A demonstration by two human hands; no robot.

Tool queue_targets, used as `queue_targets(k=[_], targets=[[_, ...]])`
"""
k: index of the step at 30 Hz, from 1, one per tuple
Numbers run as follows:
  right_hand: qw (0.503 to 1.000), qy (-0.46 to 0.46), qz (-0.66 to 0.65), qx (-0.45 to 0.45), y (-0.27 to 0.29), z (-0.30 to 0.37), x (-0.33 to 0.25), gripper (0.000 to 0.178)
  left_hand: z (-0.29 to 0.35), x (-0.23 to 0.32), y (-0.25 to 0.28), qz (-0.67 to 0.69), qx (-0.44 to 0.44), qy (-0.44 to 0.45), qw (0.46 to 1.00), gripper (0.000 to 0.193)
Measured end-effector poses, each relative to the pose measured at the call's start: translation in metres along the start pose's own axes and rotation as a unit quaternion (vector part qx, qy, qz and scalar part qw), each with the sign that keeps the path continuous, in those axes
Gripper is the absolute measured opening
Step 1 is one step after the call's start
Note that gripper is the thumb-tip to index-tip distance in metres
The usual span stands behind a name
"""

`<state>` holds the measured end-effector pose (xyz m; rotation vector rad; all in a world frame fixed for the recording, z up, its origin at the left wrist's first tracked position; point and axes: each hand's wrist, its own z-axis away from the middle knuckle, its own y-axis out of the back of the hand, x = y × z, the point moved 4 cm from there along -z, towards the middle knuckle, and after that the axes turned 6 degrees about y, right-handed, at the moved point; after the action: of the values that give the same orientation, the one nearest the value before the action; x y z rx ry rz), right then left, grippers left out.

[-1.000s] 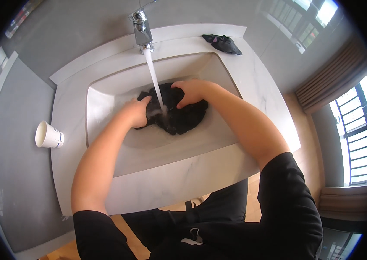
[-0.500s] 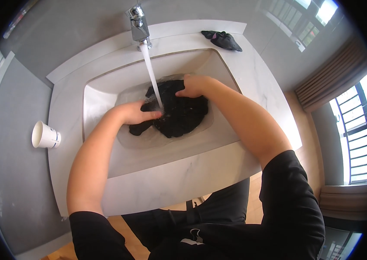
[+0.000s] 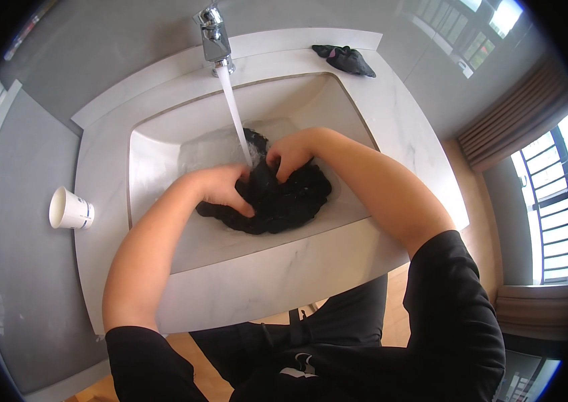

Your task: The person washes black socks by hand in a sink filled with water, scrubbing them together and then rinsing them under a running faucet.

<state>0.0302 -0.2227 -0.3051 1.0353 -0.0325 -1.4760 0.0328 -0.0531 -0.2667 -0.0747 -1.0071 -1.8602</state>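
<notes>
A soaked black cloth garment [image 3: 290,208] lies bunched in shallow water in the white sink basin [image 3: 163,149]; its exact kind cannot be told. My left hand [image 3: 223,187] grips its left part, the thumb lying over the fabric and the fingertips partly hidden in the folds. My right hand [image 3: 294,153] pinches the upper part, thumb and fingers closing on a raised fold between the two hands. Water runs from the chrome faucet [image 3: 217,43] in a steady stream, landing just beyond my left fingers at the cloth's edge.
A smaller dark wet cloth [image 3: 345,60] rests on the marbled countertop [image 3: 284,271] at the back right corner. Beside the counter's left edge is a white paper cup [image 3: 71,209]. A grey wall stands behind, and a brown curtain [image 3: 512,124] hangs by the window at right.
Both hands have moved closer together, and the black cloth has shifted toward me. A fold now stands raised between them, and the right hand has come down from the cloth's upper edge.
</notes>
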Motion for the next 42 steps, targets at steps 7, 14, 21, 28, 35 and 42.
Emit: queue_targets(k=[7, 14, 21, 28, 35, 42], targets=[[0.985, 0.037, -0.044, 0.164, 0.005, 0.003, -0.003, 0.083, -0.013, -0.012, -0.001, -0.125, 0.159, 0.097, 0.974, 0.091], [0.984, -0.032, 0.092, 0.147, 0.012, 0.004, -0.004, 0.103, -0.01, -0.017, 0.004, -0.14, 0.197, 0.147, 0.959, 0.093], [0.982, -0.072, 0.1, 0.14, 0.018, 0.006, 0.003, 0.094, -0.013, -0.017, 0.003, -0.124, 0.152, 0.138, 0.971, 0.068], [0.981, -0.031, 0.044, 0.188, 0.024, 0.013, -0.005, 0.084, -0.014, -0.028, 0.015, -0.214, 0.26, 0.13, 0.932, 0.039], [0.929, 0.031, 0.076, 0.361, 0.037, 0.012, -0.008, 0.043, -0.02, -0.036, 0.026, -0.103, 0.396, 0.008, 0.913, 0.029], [0.893, 0.073, 0.167, 0.412, 0.009, 0.003, -0.004, 0.036, -0.031, -0.046, 0.027, 0.366, 0.217, -0.049, 0.904, 0.033]])
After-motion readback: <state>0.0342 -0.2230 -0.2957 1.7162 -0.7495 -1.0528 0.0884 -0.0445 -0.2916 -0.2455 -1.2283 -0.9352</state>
